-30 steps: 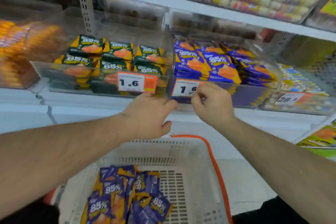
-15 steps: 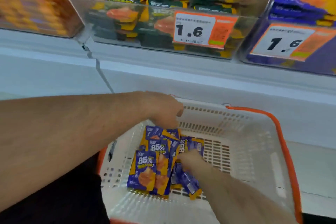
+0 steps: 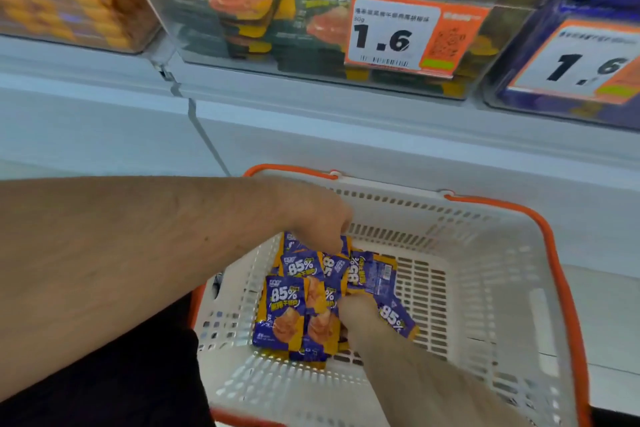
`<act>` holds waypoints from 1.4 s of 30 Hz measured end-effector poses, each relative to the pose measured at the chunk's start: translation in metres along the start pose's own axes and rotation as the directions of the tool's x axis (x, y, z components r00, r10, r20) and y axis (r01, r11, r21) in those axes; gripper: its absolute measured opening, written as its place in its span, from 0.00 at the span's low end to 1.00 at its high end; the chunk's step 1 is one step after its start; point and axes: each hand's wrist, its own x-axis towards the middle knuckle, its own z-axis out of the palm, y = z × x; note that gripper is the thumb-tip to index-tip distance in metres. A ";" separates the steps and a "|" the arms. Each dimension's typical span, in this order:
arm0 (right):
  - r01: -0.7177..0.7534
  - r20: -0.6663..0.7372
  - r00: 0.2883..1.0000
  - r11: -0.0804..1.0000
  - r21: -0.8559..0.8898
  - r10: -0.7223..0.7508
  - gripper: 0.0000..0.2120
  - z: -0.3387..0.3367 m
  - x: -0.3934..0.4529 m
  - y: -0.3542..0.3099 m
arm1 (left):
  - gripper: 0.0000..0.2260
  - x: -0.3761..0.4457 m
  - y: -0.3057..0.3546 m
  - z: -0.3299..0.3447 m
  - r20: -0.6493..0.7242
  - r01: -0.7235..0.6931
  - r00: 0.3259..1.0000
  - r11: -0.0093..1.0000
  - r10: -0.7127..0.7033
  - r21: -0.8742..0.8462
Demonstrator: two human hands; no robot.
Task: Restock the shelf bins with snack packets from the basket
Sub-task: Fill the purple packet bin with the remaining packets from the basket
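In the head view both hands are down in the basket (image 3: 502, 288) at lower centre: the left hand (image 3: 322, 222) reaches onto the far edge of the heap of purple packets (image 3: 291, 305) with its fingers curled down among them, and the right hand (image 3: 360, 315) digs into the heap's near right side, though whether either has closed on a packet cannot be told. This looks like the gathering step, a fresh load not yet lifted. The next move calls for a firm grip on several packets, then carrying them up to the purple bin (image 3: 568, 90) at upper right, not the green bin (image 3: 242, 24) at upper centre.
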 end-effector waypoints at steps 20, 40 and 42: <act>0.551 -0.562 0.803 0.610 0.569 -0.201 0.13 -0.234 -0.177 -0.011 | 0.09 -0.038 0.037 -0.055 -0.457 -0.351 0.873 0.431 -0.171 -0.831; 0.634 -0.939 0.063 0.740 -0.224 -0.338 0.24 -0.287 -0.270 -0.023 | 0.10 -0.073 0.072 -0.125 -0.927 -0.849 0.277 0.386 -0.254 -0.360; 0.626 -0.951 0.110 0.763 -0.159 -0.288 0.22 -0.317 -0.272 -0.025 | 0.13 -0.069 0.061 -0.128 -0.981 -0.686 0.156 0.701 -0.119 -0.194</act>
